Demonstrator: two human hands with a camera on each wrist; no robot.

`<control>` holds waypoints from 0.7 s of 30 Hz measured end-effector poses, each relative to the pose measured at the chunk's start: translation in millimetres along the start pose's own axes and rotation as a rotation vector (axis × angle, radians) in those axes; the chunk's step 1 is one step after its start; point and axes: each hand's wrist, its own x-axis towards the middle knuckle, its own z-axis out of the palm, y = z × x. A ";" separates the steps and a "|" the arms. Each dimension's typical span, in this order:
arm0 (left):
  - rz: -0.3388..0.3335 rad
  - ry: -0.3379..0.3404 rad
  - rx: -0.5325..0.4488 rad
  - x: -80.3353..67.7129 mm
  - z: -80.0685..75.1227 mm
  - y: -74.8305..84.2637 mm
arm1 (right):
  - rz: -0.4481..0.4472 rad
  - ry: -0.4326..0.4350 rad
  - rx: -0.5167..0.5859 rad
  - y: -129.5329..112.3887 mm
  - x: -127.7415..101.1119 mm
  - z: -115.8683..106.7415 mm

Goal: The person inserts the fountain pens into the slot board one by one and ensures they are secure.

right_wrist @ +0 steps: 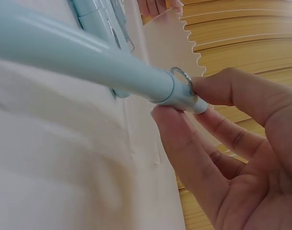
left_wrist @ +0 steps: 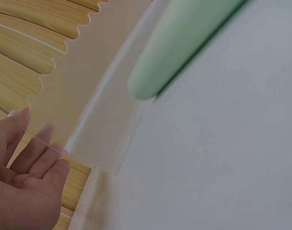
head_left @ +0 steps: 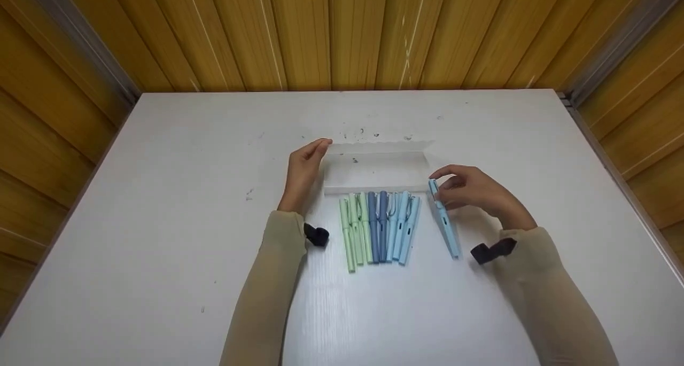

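Observation:
My right hand [head_left: 473, 191] pinches a light blue pen [head_left: 445, 223] near its clip end, between thumb and fingers. The pen slants toward me, to the right of the row; its silver clip shows in the right wrist view. With thumb and fingertips, my left hand [head_left: 304, 171] holds the left end of the wavy-edged flap [left_wrist: 71, 79] of a clear plastic box [head_left: 374, 188]. In front of the box lie pens side by side: green pens [head_left: 357, 235] on the left, dark blue pens [head_left: 378, 227] in the middle, light blue pens [head_left: 404, 232] on the right.
Everything lies on a white table [head_left: 176, 248] with small dark marks on its top. Yellow slatted panels [head_left: 352, 34] rise behind it and at both sides. A black wrist device [head_left: 492, 250] sticks out from the right cuff, another [head_left: 317, 235] from the left.

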 end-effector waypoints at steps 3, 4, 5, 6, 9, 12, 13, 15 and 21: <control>-0.013 -0.007 -0.009 -1.0 1.0 0.2 | -0.017 0.012 0.011 -5.0 0.1 -1.8; -0.017 -0.010 -0.012 -1.2 1.3 0.5 | -0.021 0.017 0.009 -6.7 0.2 -2.4; -0.021 -0.011 -0.011 -1.2 1.7 0.7 | -0.019 0.022 0.008 -8.5 0.6 -2.9; -0.024 -0.012 -0.009 -1.2 2.1 0.9 | -0.019 0.028 0.003 -10.4 1.0 -3.4; -0.030 -0.015 -0.005 -0.5 2.6 1.6 | -0.028 0.049 -0.022 -15.5 2.3 -4.9; -0.033 -0.023 -0.006 -0.3 2.2 1.8 | -0.047 0.076 -0.031 -20.6 2.6 -6.5; -0.035 -0.024 -0.003 -0.5 1.9 1.8 | -0.057 0.083 -0.032 -22.1 2.8 -7.2; -0.036 -0.022 0.002 -0.5 1.1 1.4 | -0.075 0.098 -0.029 -25.4 3.5 -8.4; -0.045 -0.014 0.013 -2.0 2.3 0.5 | -0.099 0.178 -0.020 -33.7 3.7 -12.0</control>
